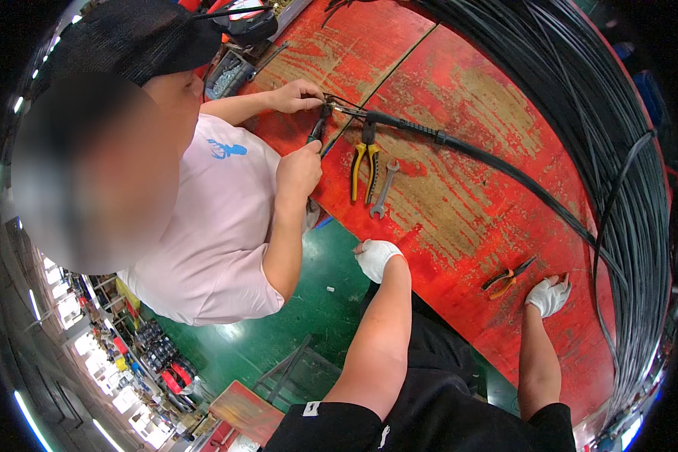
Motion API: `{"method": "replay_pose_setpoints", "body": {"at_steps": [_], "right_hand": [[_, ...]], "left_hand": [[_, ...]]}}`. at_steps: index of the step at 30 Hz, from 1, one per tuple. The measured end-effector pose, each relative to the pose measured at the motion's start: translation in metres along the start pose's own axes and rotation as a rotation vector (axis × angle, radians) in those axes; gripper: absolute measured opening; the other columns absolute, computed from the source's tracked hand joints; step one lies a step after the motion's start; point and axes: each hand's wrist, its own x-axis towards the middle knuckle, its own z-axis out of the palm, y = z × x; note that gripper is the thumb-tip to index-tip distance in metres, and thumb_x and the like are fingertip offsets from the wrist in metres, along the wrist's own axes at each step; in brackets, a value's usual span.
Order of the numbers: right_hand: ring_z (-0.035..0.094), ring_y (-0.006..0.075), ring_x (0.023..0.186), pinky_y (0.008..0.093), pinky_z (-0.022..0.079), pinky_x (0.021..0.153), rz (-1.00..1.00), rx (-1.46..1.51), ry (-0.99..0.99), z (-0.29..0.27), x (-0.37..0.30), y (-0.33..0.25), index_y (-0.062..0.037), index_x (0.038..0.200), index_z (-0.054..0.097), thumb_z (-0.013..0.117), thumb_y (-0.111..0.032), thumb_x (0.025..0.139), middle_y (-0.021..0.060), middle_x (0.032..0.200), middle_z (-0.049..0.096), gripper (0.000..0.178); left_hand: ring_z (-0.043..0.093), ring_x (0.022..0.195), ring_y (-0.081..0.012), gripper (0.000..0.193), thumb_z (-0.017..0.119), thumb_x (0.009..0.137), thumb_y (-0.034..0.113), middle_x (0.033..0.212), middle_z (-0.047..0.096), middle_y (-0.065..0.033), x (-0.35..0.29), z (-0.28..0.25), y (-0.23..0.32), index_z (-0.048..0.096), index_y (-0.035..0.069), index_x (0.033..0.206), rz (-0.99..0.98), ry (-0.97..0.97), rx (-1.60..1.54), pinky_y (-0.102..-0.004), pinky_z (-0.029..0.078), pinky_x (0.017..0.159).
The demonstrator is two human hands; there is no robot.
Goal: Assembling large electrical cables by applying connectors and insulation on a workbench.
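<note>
My left hand [379, 261], in a white glove with bare fingertips, is at the near edge of the red table [459, 279]. Its fingers are curled in and I see nothing in them. My right hand [549, 296], gloved the same way, rests on the tabletop with its fingers loosely bent and tips apart, holding nothing visible. Just left of it lie orange-and-black pliers [507, 279]. Farther off, yellow-and-black pliers [365, 166] and a double open-ended wrench [385, 188] lie beside a thick black cable [497, 162].
A co-worker in a light shirt [211, 218] stands at the left, both hands [299, 169] at the cable's end with a dark-handled tool. A large bundle of black cables [618, 173] lines the right side. Behind the co-worker's arm sits a small parts box [230, 74].
</note>
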Motion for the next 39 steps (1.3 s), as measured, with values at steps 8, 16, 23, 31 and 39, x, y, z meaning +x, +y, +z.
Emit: {"method": "replay_pose_setpoints", "body": {"at_steps": [8, 16, 23, 31, 39], "right_hand": [[0.047, 0.0377, 0.13, 0.0489, 0.037, 0.108, 0.005, -0.009, 0.006, 0.001, -0.002, 0.001, -0.015, 0.14, 0.051, 0.048, -0.037, 0.1, 0.0185, 0.145, 0.047, 0.046], [0.047, 0.0374, 0.13, 0.0494, 0.038, 0.107, 0.008, -0.004, 0.002, -0.002, 0.0, -0.002, -0.0163, 0.14, 0.05, 0.049, -0.037, 0.1, 0.0184, 0.145, 0.047, 0.046], [0.05, 0.0376, 0.127, 0.0486, 0.04, 0.105, 0.001, -0.02, 0.004, -0.006, -0.001, -0.006, -0.0149, 0.139, 0.052, 0.049, -0.035, 0.099, 0.0194, 0.142, 0.049, 0.045], [0.049, 0.0378, 0.128, 0.0487, 0.039, 0.106, 0.006, -0.018, -0.004, -0.006, 0.0, -0.004, -0.0147, 0.14, 0.052, 0.049, -0.035, 0.1, 0.0204, 0.144, 0.048, 0.045], [0.048, 0.0379, 0.129, 0.0489, 0.038, 0.107, 0.008, -0.01, -0.012, -0.005, 0.0, -0.003, -0.0148, 0.14, 0.051, 0.049, -0.035, 0.1, 0.0204, 0.144, 0.048, 0.045]], "left_hand": [[0.071, 0.086, -0.0405, 0.056, 0.029, 0.102, 0.032, 0.093, 0.072, -0.0246, 0.0, 0.004, -0.002, 0.071, -0.004, 0.09, 0.004, 0.022, -0.013, -0.0509, 0.057, 0.073], [0.071, 0.086, -0.0396, 0.056, 0.028, 0.103, 0.033, 0.094, 0.072, -0.0233, -0.011, -0.012, 0.009, 0.07, -0.003, 0.091, 0.001, -0.014, 0.005, -0.0498, 0.057, 0.074], [0.067, 0.102, -0.0415, 0.055, 0.028, 0.1, 0.031, 0.109, 0.069, -0.0266, -0.012, -0.017, 0.009, 0.068, -0.006, 0.101, -0.034, -0.097, -0.066, -0.0501, 0.053, 0.09], [0.071, 0.088, -0.0396, 0.054, 0.03, 0.103, 0.033, 0.095, 0.072, -0.0217, -0.001, 0.002, 0.0, 0.071, -0.002, 0.096, -0.002, 0.045, 0.003, -0.0496, 0.057, 0.075], [0.071, 0.086, -0.0394, 0.054, 0.03, 0.102, 0.032, 0.094, 0.072, -0.0217, -0.001, 0.003, 0.0, 0.071, -0.002, 0.094, 0.0, 0.023, -0.022, -0.0492, 0.058, 0.074]]}}
